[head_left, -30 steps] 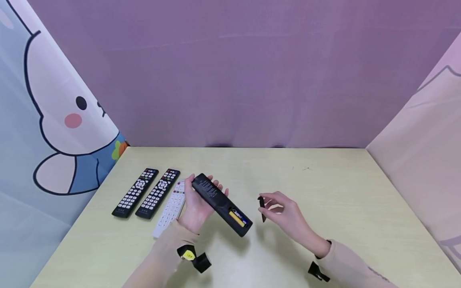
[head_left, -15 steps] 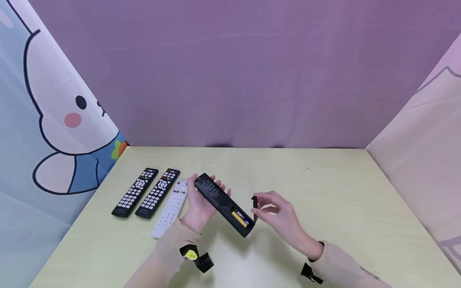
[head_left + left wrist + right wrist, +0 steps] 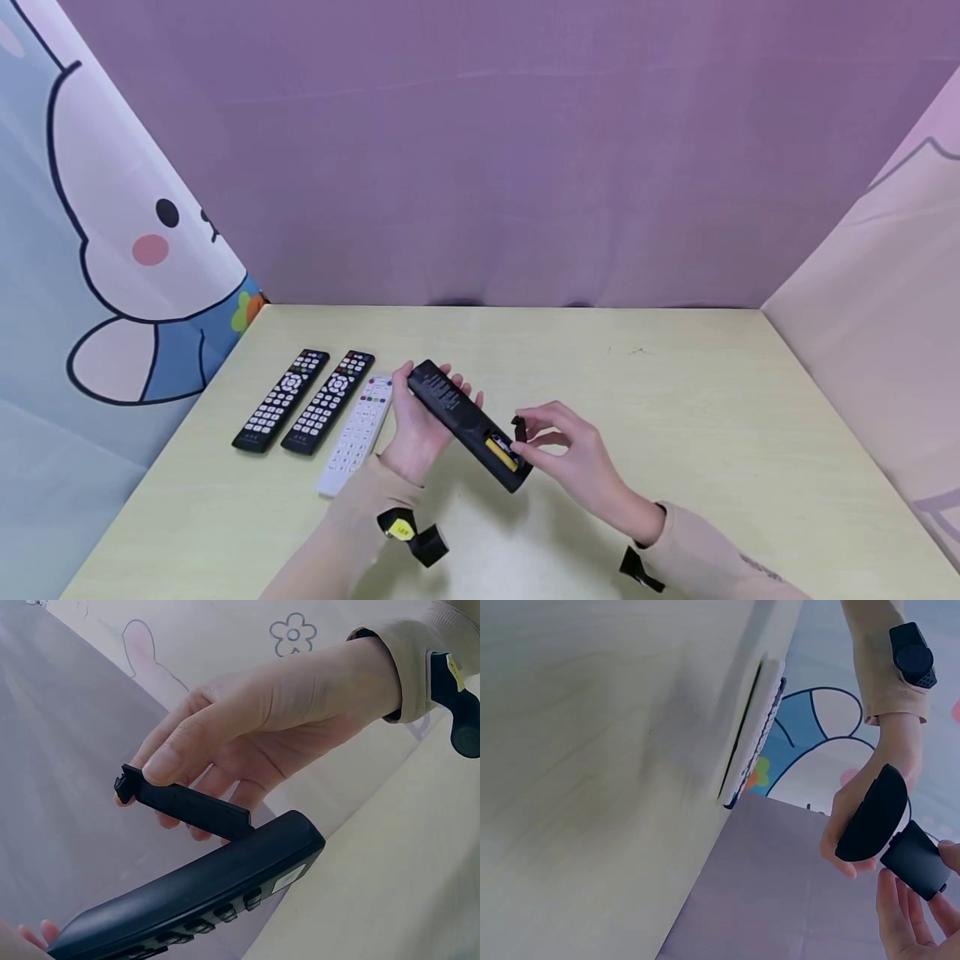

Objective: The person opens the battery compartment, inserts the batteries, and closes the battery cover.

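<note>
My left hand (image 3: 414, 433) grips a black remote control (image 3: 453, 408), back side up and tilted above the table. In its uncovered battery compartment, near the lower right end, lies a yellow and dark-blue battery (image 3: 501, 454). Thumb and fingers of my right hand (image 3: 573, 450) pinch the small black battery cover (image 3: 191, 808) by its clip end. The left wrist view has the cover's other end right at the back of the remote, the cover slanting up from it. In the right wrist view the cover (image 3: 917, 859) shows beside the remote's end (image 3: 875, 817).
Two black remotes, one at the far left (image 3: 281, 400) and one beside it (image 3: 328, 404), lie buttons up on the pale wooden table (image 3: 712, 417). A white remote (image 3: 356, 442) lies nearest my left forearm, partly behind that hand. A purple curtain (image 3: 510, 167) hangs behind the table.
My right hand has moved left with the battery cover, bringing it from apart to right over the battery compartment's end. The remote in my left hand has shifted slightly right.
</note>
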`<state>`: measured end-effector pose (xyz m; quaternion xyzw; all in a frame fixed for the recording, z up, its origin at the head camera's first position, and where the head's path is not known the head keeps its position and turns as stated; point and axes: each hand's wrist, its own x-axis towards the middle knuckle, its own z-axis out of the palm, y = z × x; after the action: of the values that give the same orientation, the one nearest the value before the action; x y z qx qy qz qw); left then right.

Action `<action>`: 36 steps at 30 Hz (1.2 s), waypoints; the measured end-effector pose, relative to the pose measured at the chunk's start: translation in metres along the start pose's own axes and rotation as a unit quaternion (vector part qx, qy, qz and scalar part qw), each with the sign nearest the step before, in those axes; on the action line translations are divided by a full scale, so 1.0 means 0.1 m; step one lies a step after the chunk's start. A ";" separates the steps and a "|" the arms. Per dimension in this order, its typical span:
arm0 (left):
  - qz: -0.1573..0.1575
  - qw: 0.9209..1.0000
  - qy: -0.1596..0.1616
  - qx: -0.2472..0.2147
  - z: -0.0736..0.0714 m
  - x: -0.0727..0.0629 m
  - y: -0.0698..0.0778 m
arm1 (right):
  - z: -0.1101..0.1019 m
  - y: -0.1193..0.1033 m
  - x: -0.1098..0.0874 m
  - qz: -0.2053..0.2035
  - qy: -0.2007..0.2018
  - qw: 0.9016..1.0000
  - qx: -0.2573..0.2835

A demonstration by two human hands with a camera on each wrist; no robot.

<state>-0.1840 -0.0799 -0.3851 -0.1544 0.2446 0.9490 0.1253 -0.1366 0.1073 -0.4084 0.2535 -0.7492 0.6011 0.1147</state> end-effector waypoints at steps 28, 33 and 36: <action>0.005 1.000 0.003 0.013 0.04 -0.01 -0.01 | 0.05 0.08 0.01 -0.092 -0.024 0.991 -0.096; 0.006 1.000 0.005 0.015 0.05 -0.01 -0.01 | 0.07 0.10 0.01 -0.107 -0.031 0.987 -0.112; 0.005 1.000 0.003 0.014 0.05 -0.02 -0.01 | 0.08 0.11 0.01 -0.106 -0.037 0.986 -0.120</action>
<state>-0.1831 -0.0764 -0.3807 -0.1546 0.2589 0.9457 0.1215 -0.1418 0.1010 -0.4192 0.3382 -0.7883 0.4817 0.1795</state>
